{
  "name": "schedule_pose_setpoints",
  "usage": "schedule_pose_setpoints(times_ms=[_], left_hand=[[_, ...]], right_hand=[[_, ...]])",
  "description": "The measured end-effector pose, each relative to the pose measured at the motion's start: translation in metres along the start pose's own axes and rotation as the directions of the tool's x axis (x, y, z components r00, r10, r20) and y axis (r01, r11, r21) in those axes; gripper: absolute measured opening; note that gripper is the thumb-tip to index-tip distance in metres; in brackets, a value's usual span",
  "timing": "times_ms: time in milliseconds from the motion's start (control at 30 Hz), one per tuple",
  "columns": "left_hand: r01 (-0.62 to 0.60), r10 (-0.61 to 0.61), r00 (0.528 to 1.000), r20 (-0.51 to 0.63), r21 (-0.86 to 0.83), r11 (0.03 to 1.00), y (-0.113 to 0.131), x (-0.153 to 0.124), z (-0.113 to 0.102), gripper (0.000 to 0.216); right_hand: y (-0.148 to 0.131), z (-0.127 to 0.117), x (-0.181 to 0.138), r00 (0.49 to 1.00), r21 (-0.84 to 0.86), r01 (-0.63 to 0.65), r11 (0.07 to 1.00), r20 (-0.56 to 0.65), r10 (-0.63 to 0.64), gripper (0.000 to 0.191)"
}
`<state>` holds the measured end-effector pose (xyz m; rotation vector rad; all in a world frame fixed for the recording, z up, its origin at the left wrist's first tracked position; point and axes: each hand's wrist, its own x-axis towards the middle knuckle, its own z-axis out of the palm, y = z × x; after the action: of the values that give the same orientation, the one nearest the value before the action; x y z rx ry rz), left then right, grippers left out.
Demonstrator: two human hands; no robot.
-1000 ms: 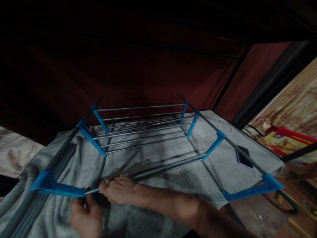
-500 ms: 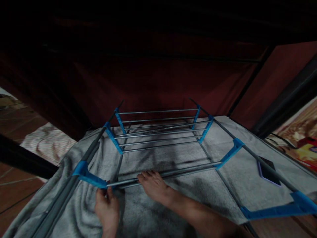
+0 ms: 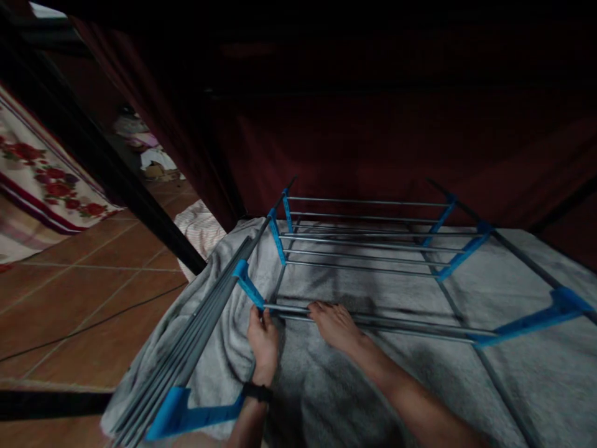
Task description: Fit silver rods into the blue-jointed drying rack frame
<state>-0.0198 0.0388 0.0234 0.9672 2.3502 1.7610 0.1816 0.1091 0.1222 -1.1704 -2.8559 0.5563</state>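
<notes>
A rack of grey metal rods and blue plastic brackets lies on its back on a grey blanket (image 3: 321, 386). My left hand (image 3: 263, 341) has its fingers closed around the lower end of a blue bracket (image 3: 250, 289), where the rod ends meet it; a black band is on that wrist. Over the near pair of metal rods (image 3: 410, 325) rests my right hand (image 3: 336, 323), its fingers wrapped across them. At the rods' far right end sits another blue bracket (image 3: 527, 326). Several crossbars (image 3: 364, 254) span the brackets farther back.
Loose grey rods (image 3: 191, 342) lie in a bundle along the left side, by a near blue bracket (image 3: 186, 414). A dark post (image 3: 153, 211) slants beside the blanket. Tiled floor (image 3: 93, 311) with a black cable lies left. A dark red panel (image 3: 354, 143) stands behind.
The view has turned left, bringing more floor and the rod bundle into sight; the phone on the right has left the view. Both hands keep nearly the same places on the rack.
</notes>
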Motion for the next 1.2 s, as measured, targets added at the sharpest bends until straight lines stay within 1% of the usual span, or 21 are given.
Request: schedule_pose_setpoints(times_ms=[233,433,500,667,733,833,900,967,1033,1100,1133,1200], left_hand=[[0.000,0.000,1.000,-0.004,-0.022,1.000,-0.003,-0.003,0.001,0.031],[0.007,-0.007,1.000,-0.009,-0.035,0.999,-0.004,-0.004,0.000,0.033],[0.007,-0.008,1.000,-0.010,-0.039,0.999,-0.003,-0.004,0.000,0.034],[0.017,-0.017,1.000,0.025,-0.008,1.000,0.002,-0.006,-0.003,0.037],[-0.022,0.022,1.000,-0.018,-0.012,1.000,0.006,-0.011,-0.007,0.040],[-0.109,0.112,0.986,-0.124,0.035,0.993,0.020,-0.023,-0.017,0.041],[-0.170,0.175,0.975,-0.137,0.047,0.984,0.034,-0.030,-0.018,0.038],[-0.214,0.213,0.973,-0.089,-0.009,0.977,0.051,-0.030,-0.010,0.036],[-0.196,0.191,0.980,-0.055,-0.096,0.976,0.069,-0.019,0.008,0.039],[-0.131,0.128,0.991,-0.027,-0.197,0.972,0.084,0.002,0.034,0.045],[-0.085,0.082,0.996,-0.022,-0.248,0.965,0.090,0.016,0.048,0.047],[0.006,-0.011,1.000,-0.014,-0.317,0.948,0.100,0.045,0.076,0.053]], right_hand=[[0.001,-0.005,0.001,0.999,-0.022,0.010,1.000,0.045,-0.009,0.034],[0.003,-0.008,0.005,0.997,0.026,0.018,1.000,0.076,-0.020,0.035],[0.002,-0.006,0.004,0.999,0.046,0.016,0.999,0.051,-0.018,0.036],[-0.001,0.001,-0.002,0.998,0.074,0.007,0.997,-0.061,-0.003,0.038],[-0.001,0.003,-0.004,0.997,0.098,0.018,0.995,-0.076,-0.011,0.038],[0.004,0.001,-0.003,0.994,0.132,0.041,0.990,-0.111,-0.026,0.041],[0.011,-0.006,0.002,0.985,0.122,0.051,0.991,-0.168,-0.030,0.043],[0.021,-0.016,0.011,0.965,0.077,0.058,0.995,-0.260,-0.036,0.043],[0.033,-0.030,0.023,0.924,0.013,0.061,0.998,-0.379,-0.052,0.044],[0.048,-0.045,0.038,0.868,-0.054,0.043,0.998,-0.492,-0.064,0.046],[0.056,-0.052,0.047,0.845,-0.083,0.024,0.996,-0.531,-0.064,0.046],[0.071,-0.066,0.063,0.815,-0.138,-0.028,0.990,-0.577,-0.058,0.046]])
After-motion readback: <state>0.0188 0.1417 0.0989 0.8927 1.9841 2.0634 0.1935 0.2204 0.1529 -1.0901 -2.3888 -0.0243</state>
